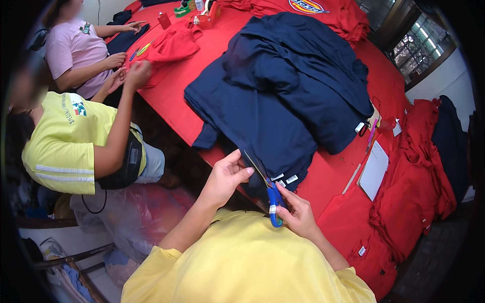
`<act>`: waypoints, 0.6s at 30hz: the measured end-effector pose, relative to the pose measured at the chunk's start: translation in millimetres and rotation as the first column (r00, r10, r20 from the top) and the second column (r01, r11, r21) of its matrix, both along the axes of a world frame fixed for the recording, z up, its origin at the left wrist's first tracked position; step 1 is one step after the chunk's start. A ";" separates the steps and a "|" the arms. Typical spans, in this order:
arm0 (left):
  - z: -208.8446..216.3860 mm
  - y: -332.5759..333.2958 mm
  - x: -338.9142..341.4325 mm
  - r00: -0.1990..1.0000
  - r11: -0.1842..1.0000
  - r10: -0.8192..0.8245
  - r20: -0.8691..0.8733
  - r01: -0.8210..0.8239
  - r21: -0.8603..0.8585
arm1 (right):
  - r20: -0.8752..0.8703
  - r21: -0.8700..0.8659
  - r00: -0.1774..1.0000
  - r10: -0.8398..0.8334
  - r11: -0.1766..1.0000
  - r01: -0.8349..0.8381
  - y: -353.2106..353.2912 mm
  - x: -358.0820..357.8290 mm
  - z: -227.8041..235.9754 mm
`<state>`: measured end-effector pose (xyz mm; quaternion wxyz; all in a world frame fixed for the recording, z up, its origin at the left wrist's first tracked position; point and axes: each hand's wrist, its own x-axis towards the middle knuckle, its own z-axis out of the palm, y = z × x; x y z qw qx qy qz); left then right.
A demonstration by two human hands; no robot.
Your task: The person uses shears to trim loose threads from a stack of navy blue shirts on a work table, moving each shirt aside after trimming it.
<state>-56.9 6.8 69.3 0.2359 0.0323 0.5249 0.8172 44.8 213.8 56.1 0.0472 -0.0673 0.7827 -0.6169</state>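
Observation:
Blue-handled scissors (274,198) are in my right hand (299,211), whose thumb and fingers close round the handles. Their narrow blades point up and left, along the near edge of a navy garment (262,113) on the table. Close to the blade tips is my left hand (222,178), its fingers bent and drawn in at that same edge. What its fingertips pinch, if anything, is too small to tell. Small white labels (291,179) stick out of the garment's near corner, just right of the blades. More navy cloth lies heaped on top farther back.
The table (331,174) has a red top. Red garments (404,197) hang over its right side, beside a white card (374,170). On the left, a co-worker in a yellow-green shirt (70,139) and another in pink (76,50) handle cloth. Plastic-wrapped bundles (136,212) lie below.

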 end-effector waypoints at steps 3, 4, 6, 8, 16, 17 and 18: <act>5.7 0.5 -0.6 1.000 0.997 -0.015 -0.012 0.014 -0.071 | 0.060 -0.024 0.997 -0.037 0.999 0.039 -3.8 -9.5 3.2; 7.6 0.6 -1.1 1.000 0.996 -0.022 -0.009 0.021 -0.084 | 0.135 -0.054 0.990 -0.039 0.997 0.047 -2.9 -11.7 3.7; 7.0 1.4 -3.2 1.000 0.998 -0.008 -0.022 0.006 -0.061 | 0.246 -0.093 0.968 -0.040 0.994 0.064 -0.2 -15.3 1.7; -2.7 3.1 -7.8 0.998 0.999 0.036 -0.055 -0.035 0.013 | 0.318 -0.111 0.947 -0.041 0.991 0.080 3.8 -17.7 -4.7; -10.8 -5.2 -24.5 0.998 0.998 0.063 -0.012 -0.063 -0.018 | 0.039 0.011 0.999 0.015 1.000 -0.016 -9.5 -44.7 -8.7; -9.7 -5.3 -23.9 0.998 0.998 0.052 -0.020 -0.052 -0.027 | 0.024 -0.014 1.000 -0.011 1.000 0.012 -12.9 -48.0 -12.1; -8.6 -6.2 -23.9 0.998 0.998 0.055 -0.015 -0.055 -0.028 | 0.130 -0.049 0.992 0.001 0.999 0.006 -13.3 -51.0 -8.0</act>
